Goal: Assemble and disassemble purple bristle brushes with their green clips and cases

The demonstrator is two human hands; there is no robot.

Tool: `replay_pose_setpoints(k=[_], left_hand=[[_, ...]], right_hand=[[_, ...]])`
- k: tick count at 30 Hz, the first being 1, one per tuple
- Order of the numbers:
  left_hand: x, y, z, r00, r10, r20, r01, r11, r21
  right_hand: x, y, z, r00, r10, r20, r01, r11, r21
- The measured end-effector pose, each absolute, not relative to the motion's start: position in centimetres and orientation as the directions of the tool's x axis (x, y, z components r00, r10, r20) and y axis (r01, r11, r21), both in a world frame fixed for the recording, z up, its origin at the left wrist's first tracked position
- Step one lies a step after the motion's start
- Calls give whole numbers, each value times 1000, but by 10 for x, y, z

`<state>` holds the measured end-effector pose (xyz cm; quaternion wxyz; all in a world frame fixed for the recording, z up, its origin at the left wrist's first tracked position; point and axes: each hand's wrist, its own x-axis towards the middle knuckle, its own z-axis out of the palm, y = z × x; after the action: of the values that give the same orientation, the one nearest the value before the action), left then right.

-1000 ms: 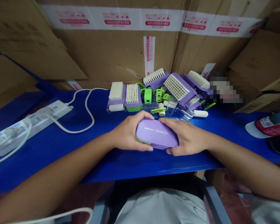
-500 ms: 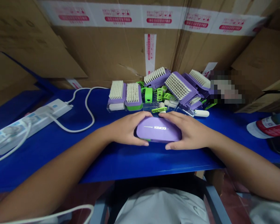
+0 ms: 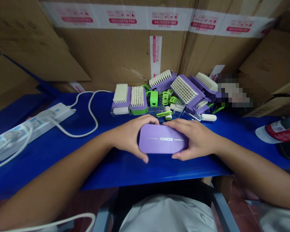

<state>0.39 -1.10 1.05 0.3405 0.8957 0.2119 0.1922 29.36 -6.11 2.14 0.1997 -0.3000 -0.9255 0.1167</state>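
A purple oblong case [image 3: 162, 139] with a white line and lettering on its top sits between both my hands, just above the blue table [image 3: 62, 151]. My left hand [image 3: 129, 137] wraps its left end, thumb below and fingers over the far edge. My right hand [image 3: 195, 138] grips its right end the same way. The case's top faces me.
Behind the case lies a heap of purple brushes [image 3: 183, 88] with white bristles, green parts [image 3: 153, 98] and clear pieces. A white power strip [image 3: 31, 124] with cables lies at the left. Cardboard boxes [image 3: 125, 51] wall the back. A bottle [image 3: 279, 130] lies at the right.
The case tilted from slanting to level, then turned its top more toward me. Both hands kept hold of it and shifted slightly.
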Motion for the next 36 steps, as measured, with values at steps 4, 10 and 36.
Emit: replay_pose_setpoints(k=[4,10,36], left_hand=[[6,-13,10,854,425,299,131,-733,668],[8,-17,13,888,324,326,9,-721,693],[13,-23,12,806,555,205,329,-708,625]], right_hand=[[293,-63,23,-778,513,363,463,858,-222],[290,-66,22,-823,440,358,432,895,-107],[288,-67,27,-705,677,212,612,732,-299]])
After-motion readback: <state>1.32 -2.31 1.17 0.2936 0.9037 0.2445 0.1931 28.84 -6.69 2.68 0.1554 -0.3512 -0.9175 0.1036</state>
